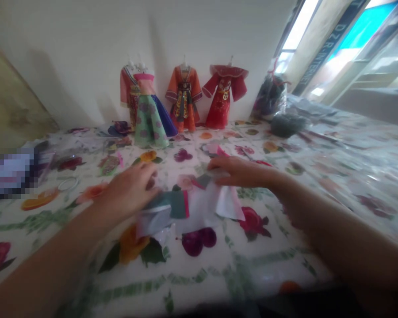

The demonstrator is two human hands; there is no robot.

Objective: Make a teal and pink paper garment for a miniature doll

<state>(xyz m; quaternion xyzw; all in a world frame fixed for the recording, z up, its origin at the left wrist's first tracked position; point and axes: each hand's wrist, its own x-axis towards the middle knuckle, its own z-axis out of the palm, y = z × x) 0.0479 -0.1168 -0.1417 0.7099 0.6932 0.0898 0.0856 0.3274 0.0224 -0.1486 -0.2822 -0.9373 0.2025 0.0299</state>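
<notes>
I see a small sheer whitish cloth piece [199, 207] spread low and loosely creased, well in front of the green flowered dress [149, 119] and reaching rightward past it. A teal panel [177, 205] edged in bright pink crosses its left part; its right end flares, pink-edged too. Finer detail is blurred.

Four doll outfits [185, 97], two hands [132, 185], one white ring [59, 186], one tied bag [272, 97]

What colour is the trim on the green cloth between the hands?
The trim is bright pink, shown best in the head view.
</notes>
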